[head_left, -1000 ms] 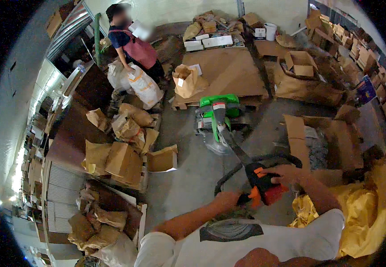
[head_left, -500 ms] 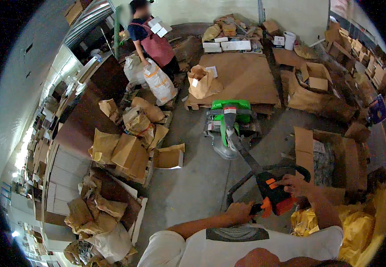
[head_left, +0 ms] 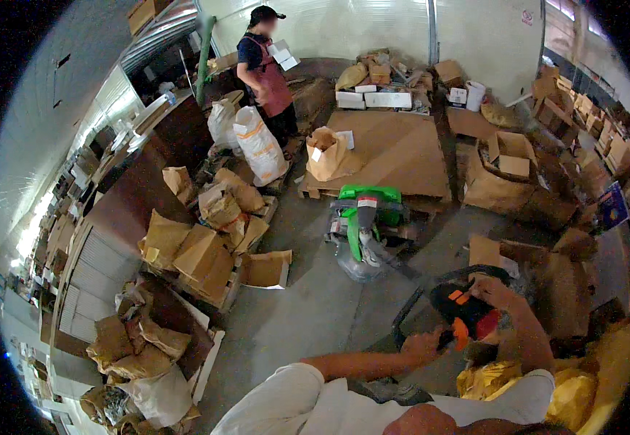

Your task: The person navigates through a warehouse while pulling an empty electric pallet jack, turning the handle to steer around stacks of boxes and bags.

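A green and black walk-behind floor scrubber stands on the grey floor ahead of me, its long handle slanting toward my body. My left hand is closed around the handle grip beside an orange lever. Over the dark control panel is my right hand, its fingers touching the panel near two orange buttons. It does not appear to grip anything, though the fingertips are partly hard to make out. A black loop bar surrounds the panel.
A cardboard-covered pallet with a paper sack lies ahead. Boxes and sacks line the left; an open carton and yellow wrapping are at right. Another person stands at the far left beside white sacks.
The view has shifted slightly. My right hand has moved a little on the panel, its pointing finger now bent. The other person has let go of the white sack and stands more upright.
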`<state>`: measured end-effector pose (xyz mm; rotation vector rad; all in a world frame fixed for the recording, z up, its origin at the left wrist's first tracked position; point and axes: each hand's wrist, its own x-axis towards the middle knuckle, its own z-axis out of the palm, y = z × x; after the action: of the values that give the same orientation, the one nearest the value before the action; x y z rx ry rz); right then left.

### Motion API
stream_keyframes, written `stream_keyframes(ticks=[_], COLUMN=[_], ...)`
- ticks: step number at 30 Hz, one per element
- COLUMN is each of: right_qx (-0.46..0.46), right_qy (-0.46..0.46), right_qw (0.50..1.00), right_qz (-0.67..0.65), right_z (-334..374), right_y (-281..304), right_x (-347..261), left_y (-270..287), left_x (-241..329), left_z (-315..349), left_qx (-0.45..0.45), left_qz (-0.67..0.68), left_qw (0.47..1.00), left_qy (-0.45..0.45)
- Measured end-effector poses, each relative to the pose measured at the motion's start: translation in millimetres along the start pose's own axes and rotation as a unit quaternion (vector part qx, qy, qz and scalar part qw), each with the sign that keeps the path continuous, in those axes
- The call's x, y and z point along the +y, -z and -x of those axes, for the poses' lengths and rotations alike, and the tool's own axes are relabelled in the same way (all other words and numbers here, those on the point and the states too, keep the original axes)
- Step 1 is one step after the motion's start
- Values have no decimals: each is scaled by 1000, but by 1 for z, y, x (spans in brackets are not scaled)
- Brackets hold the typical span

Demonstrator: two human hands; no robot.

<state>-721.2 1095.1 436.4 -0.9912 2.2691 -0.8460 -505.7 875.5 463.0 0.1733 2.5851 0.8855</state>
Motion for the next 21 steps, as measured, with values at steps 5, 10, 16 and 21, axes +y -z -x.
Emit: stream_keyframes(ticks=[5, 10, 16, 21], right_qx=[30, 23, 48, 61], right_qy=[-18, 29, 40, 92], right_qw=[998, 984, 996, 988], right_qz=[58, 174, 67, 111], right_z=[-4, -20, -51, -61], right_y=[-1, -8, -19, -1], right_x=[-66, -15, -5, -38], left_y=[-41, -24, -49, -35], left_x=[-31, -23, -46, -25], left_z=[-12, -9, -22, -10], left_qx=[107, 1, 66, 211], left_qz=[-11, -3, -49, -304], left_qw=[994, 1000, 997, 925], left_qy=[-7, 1, -7, 87])
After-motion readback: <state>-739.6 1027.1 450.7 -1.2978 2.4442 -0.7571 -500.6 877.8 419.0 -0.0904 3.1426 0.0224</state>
